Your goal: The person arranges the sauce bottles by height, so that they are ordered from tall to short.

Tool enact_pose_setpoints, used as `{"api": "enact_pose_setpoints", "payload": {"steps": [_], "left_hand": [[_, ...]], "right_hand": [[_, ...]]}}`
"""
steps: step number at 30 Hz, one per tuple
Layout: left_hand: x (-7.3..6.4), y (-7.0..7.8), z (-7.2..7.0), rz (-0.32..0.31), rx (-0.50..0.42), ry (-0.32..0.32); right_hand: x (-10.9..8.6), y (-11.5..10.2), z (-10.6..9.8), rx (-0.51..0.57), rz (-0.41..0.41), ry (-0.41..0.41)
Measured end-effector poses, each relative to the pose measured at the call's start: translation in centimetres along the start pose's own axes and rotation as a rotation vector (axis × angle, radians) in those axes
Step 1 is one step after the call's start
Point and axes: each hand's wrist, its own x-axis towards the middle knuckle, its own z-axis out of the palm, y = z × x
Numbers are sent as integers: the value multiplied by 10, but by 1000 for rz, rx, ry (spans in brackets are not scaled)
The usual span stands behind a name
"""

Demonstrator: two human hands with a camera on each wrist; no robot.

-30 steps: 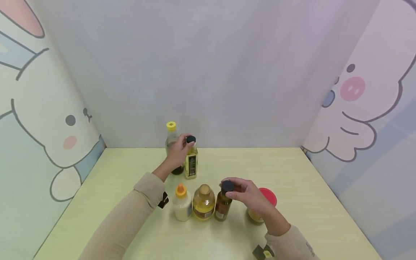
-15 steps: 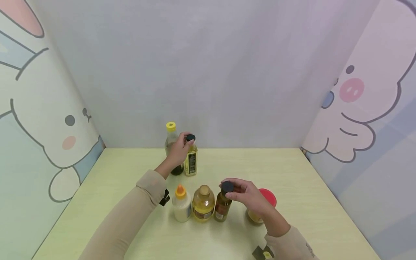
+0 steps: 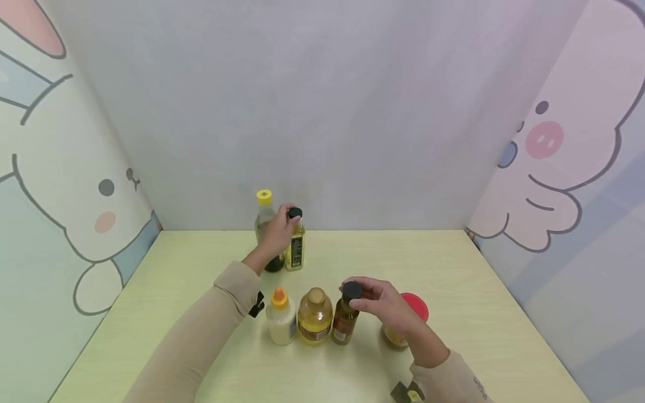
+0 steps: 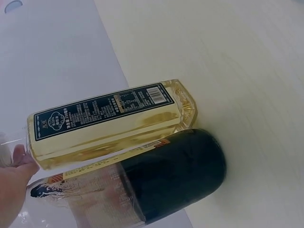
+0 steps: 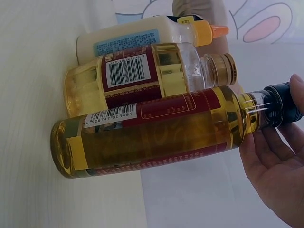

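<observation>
Both hands are nearly closed: left hand (image 3: 275,233), farther out, pinches the square-sided oil bottle (image 4: 104,121) near its cap; right hand (image 3: 385,302), closer in, pinches the round oil bottle (image 5: 156,135) likewise. With grips that high I'd go slow and keep things upright imo: the yellow-capped bottle (image 3: 265,214) behind my left hand and the tan-capped oil bottle (image 3: 315,324) left of my right look bumpable.

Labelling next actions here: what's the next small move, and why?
Probably ease the left hand off the square-sided bottle: it looks upright, close beside the yellow-capped bottle, while the right hand holds the slim bottle near its top.
</observation>
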Motion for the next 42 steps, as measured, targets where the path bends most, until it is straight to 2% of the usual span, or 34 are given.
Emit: {"api": "enact_pose_setpoints", "payload": {"steps": [15, 25, 35, 42], "left_hand": [[2, 0, -1, -33, 11, -11], [-2, 5, -1, -17, 28, -26], [-1, 4, -2, -29, -5, -19], [-2, 4, -1, -14, -12, 2]], "right_hand": [[-1, -1, 2, -14, -18, -9], [-2, 0, 1, -21, -19, 3], [-1, 2, 0, -19, -22, 1], [0, 1, 1, -15, -13, 2]]}}
